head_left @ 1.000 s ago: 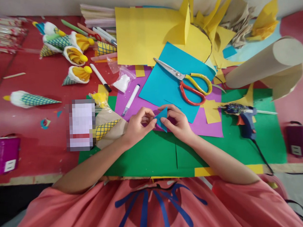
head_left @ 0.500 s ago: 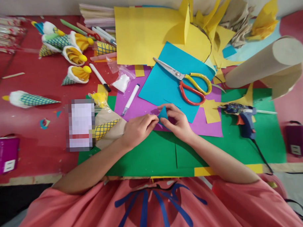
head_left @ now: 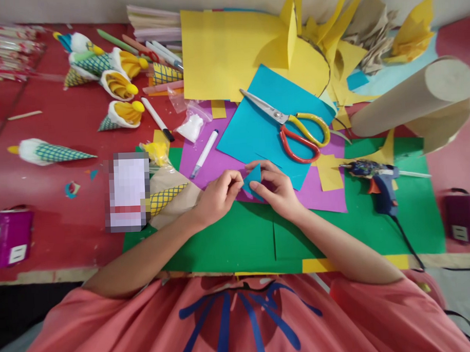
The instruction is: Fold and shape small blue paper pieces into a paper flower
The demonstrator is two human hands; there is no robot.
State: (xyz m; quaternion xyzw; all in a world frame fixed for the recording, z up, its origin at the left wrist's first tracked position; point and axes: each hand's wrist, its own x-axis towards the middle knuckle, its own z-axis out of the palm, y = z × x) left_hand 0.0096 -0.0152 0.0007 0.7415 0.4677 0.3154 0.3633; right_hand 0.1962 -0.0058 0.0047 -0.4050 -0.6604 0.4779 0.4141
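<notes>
Over purple paper sheet (head_left: 219,163), head view: right hand (head_left: 277,189) pinches small blue paper piece (head_left: 255,176) between thumb and fingers. Left hand (head_left: 220,194): fingertips bunched just beside piece; contact cannot be told. Possible faults: crooked crease from uneven thumb pressure; slip from loosened right pinch.

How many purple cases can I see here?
2. One purple case sits at the picture's far left, beyond the left hand; the other purple case is at the far right, past the glue gun. More could be hidden.
</notes>
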